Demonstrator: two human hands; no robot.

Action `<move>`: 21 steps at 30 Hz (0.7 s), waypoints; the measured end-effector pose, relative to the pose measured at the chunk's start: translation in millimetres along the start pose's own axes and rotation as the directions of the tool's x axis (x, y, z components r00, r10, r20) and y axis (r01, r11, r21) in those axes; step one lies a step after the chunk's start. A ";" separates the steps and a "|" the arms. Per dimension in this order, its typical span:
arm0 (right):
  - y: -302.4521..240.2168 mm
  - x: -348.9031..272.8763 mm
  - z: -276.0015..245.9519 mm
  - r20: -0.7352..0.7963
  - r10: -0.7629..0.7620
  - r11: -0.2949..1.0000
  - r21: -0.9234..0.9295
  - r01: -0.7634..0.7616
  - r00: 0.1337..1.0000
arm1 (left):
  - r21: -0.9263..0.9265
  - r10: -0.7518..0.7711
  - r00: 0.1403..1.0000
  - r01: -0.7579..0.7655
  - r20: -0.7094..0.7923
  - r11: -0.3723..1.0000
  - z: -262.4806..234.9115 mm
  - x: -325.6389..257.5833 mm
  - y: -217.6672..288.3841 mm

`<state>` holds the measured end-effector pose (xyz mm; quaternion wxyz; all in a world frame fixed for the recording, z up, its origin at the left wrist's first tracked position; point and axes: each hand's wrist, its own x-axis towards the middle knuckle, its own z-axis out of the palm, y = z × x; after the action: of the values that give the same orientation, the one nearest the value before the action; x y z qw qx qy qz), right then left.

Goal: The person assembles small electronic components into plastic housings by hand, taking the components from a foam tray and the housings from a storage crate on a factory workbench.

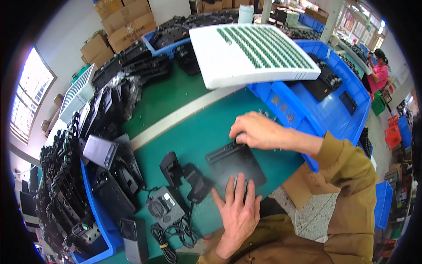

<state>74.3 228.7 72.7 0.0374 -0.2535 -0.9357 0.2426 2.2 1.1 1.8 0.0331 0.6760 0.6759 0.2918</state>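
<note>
**Green workbench: packaging and the part in hand**

Along the back wall stood stacked brown cardboard cartons (125,20), rectangular, some bearing dark print. Before them, a white foam tray (250,55), square and gridded with small green parts, rested tilted across the rim of a large blue plastic bin (327,112); yellow characters marked the bin's near wall. A second white gridded tray (77,92) lay at the far left, beside heaps of black plastic housings (61,185). A brown cardboard sheet (303,187) lay on the floor under the table's edge. Red and blue crates (398,134) stood at the right rim.

Item: flat black panel (237,165), roughly square, lying on the green table (193,132) directly before the person.

Left hand (237,211): spread wide and flat, fingers pressing the panel's near edge, holding nothing.

Right hand (257,131): fingers curled down at the panel's far ridged edge; whether it gripped anything cannot be told.

Left of the panel: two black stands (184,174) and a small grey device (163,207) with a coiled cable.
</note>
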 end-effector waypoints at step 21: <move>77.5 138.3 -135.4 -0.653 0.214 0.895 -0.167 -0.413 0.727 | 0.062 0.017 1.000 -0.018 0.020 0.998 4.5 0.1 -2.1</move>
<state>15.7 414.1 147.8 0.2609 -0.4775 -0.8390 0.0031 2.3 2.9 -2.8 0.0160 0.6854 0.6782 0.2645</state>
